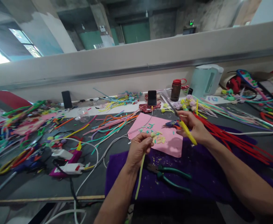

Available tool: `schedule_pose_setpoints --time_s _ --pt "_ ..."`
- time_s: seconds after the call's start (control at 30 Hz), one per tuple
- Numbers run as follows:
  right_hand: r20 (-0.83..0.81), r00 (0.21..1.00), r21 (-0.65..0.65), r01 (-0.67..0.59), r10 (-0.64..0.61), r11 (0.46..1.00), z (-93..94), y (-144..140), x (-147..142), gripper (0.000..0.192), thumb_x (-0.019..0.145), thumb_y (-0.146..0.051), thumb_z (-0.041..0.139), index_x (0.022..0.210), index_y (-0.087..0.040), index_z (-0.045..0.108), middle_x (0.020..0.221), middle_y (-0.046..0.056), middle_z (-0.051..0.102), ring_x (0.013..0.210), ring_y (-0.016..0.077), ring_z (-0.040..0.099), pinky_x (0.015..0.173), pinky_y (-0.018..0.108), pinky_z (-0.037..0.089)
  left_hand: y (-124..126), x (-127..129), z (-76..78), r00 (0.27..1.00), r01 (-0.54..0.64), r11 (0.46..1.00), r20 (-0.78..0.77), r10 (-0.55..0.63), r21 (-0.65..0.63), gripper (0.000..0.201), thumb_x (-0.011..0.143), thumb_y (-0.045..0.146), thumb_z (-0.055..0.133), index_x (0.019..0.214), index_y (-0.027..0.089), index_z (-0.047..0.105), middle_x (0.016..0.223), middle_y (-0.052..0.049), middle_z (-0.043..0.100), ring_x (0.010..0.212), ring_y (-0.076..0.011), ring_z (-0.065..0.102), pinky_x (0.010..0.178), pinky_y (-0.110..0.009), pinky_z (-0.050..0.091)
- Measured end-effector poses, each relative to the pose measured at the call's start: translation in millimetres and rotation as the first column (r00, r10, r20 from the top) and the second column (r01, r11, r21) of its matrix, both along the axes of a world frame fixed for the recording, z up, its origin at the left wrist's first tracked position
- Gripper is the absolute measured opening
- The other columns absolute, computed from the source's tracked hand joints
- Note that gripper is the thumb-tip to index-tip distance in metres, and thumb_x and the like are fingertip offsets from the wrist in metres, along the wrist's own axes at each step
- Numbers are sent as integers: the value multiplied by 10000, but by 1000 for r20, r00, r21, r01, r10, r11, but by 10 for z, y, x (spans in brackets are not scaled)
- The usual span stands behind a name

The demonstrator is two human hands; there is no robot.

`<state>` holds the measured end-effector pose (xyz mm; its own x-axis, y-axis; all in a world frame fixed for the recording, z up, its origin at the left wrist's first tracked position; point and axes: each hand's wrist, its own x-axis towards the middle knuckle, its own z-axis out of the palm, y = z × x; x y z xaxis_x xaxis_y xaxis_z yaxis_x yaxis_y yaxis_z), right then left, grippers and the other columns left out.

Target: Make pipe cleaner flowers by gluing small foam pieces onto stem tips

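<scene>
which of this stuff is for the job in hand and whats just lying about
Likely in the job:
thin yellow-green strip, in the left hand
yellow-handled tool, in the right hand
pink sheet with small pieces
perhaps the green-handled pliers

Probably just lying about:
kettle
red-capped bottle
phone beyond the pink sheet

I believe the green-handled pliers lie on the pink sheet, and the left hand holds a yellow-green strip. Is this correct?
No: in the head view, the green-handled pliers lie on the purple cloth, not the pink sheet. The left hand does hold a yellow-green strip.
</scene>
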<state>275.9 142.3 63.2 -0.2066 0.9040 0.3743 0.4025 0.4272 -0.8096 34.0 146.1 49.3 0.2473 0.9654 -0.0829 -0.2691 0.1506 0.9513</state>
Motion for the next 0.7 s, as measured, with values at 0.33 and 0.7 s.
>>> schedule_pose_setpoints --time_s 0.33,0.7 --pt "125 970 -140 -190 207 972 151 -170 -44 682 648 -313 689 1251 -237 379 949 40 513 803 162 512 640 252 436 -22 17 9 990 -15 994 -136 30 108 180 608 264 706 646 144 578 456 70 450 375 -17 302 377 -160 216" --pt "510 829 -121 -194 229 973 59 -195 -13 677 622 -480 672 1217 -236 460 1160 74 552 990 240 529 803 349 412 -57 29 8 970 54 985 -244 -12 166 136 555 224 735 597 157 624 551 24 582 513 -80 497 524 -193 395"
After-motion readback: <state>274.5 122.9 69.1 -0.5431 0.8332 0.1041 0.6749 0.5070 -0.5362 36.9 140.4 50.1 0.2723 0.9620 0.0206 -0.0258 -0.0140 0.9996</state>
